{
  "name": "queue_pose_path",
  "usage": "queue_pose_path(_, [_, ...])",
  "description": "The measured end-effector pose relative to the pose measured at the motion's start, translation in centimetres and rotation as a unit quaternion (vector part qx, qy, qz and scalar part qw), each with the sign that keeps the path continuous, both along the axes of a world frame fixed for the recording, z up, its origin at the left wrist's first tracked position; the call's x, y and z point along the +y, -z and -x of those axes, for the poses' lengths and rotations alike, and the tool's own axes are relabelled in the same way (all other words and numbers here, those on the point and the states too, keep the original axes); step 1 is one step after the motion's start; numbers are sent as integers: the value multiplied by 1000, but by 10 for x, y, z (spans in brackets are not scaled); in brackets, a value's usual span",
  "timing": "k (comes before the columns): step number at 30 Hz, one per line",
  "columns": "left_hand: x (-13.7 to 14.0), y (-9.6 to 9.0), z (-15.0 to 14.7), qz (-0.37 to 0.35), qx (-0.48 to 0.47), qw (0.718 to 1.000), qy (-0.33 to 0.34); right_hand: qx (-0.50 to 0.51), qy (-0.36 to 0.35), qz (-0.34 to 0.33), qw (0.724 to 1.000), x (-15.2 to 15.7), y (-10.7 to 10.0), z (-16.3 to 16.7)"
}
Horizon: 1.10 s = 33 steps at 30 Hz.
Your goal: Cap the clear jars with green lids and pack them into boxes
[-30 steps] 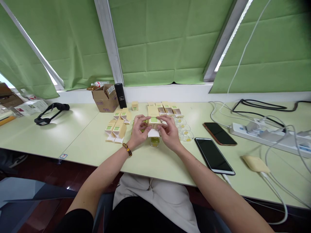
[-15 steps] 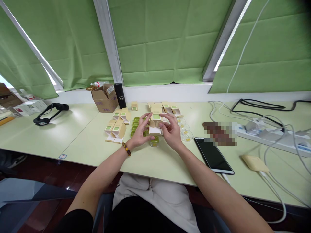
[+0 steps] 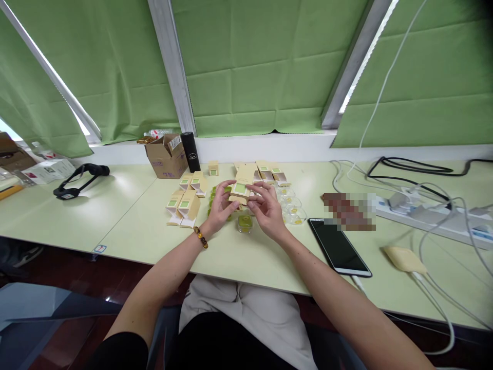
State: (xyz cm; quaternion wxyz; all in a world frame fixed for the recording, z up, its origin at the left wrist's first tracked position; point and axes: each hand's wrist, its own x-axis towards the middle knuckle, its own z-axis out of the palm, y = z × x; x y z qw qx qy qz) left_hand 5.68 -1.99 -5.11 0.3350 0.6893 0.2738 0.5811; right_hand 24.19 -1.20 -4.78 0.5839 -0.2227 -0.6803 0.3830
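Observation:
Between my hands is a small cream cardboard box [image 3: 241, 189] with a green square on its face. My left hand [image 3: 220, 211] grips its left side with thumb and fingers, and my right hand [image 3: 268, 211] holds its right side, thumb at the near end. A small clear jar with a green top [image 3: 245, 222] stands on the table just below the box. More green-topped jars [image 3: 214, 191] sit in rows behind my left hand, partly hidden. Clear plastic pieces with yellow spots [image 3: 295, 209] lie right of my right hand.
Open cream boxes [image 3: 184, 204] stand to the left, with others [image 3: 269, 170] behind. A brown carton [image 3: 166, 159] and black cylinder [image 3: 190, 151] are at the back. Right lie a phone [image 3: 339, 246], a power strip [image 3: 435, 218] and cables; black headgear [image 3: 80, 180] is far left.
The held box has tilted and shifted slightly left. Its white-lined flap, which hung down at the near end, no longer shows. My right hand has moved a little left.

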Motion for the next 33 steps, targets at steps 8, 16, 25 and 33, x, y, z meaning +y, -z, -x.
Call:
queue_pose_path(8, [3,2,1,39,-72,997,17,-6,-19,-2,1000,0,4,2])
queue_pose_path(16, [2,1,2,48,-76,996,11,-13,-18,-6,1000,0,5,2])
queue_pose_path(25, [3,0,-1,-25,-31,997,-59,-19,8,-9,1000,2,5,4])
queue_pose_path(33, [0,-1,2,-56,-3,996,-74,3,12,-10,1000,1,0,5])
